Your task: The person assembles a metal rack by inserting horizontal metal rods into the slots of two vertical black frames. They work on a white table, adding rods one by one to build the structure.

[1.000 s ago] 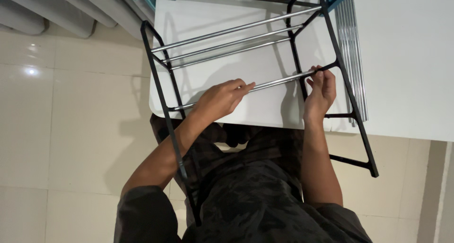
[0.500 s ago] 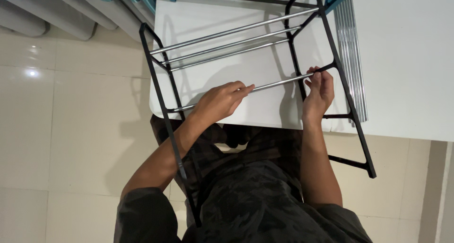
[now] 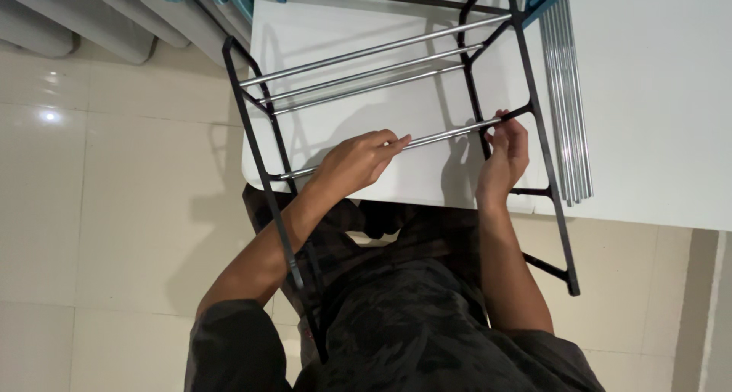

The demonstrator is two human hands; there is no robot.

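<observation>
A black metal rack frame [image 3: 259,144] lies over the near end of a white table [image 3: 656,94], with three silver rods [image 3: 366,72] fitted across its upper part. A fourth silver rod [image 3: 438,138] runs across lower down. My left hand [image 3: 354,163] grips that rod near its middle. My right hand [image 3: 503,152] holds the rod's right end where it meets the frame's right black side bar [image 3: 545,144].
A bundle of several loose silver rods [image 3: 568,102] lies on the table right of the frame. Folded grey and teal chairs [image 3: 137,11] lean at the top left over a pale tiled floor [image 3: 99,232]. My lap in dark patterned cloth [image 3: 404,316] sits below the table.
The frame has shifted slightly; both hands stay on the lowest rod, the right hand working at its end by the side bar.
</observation>
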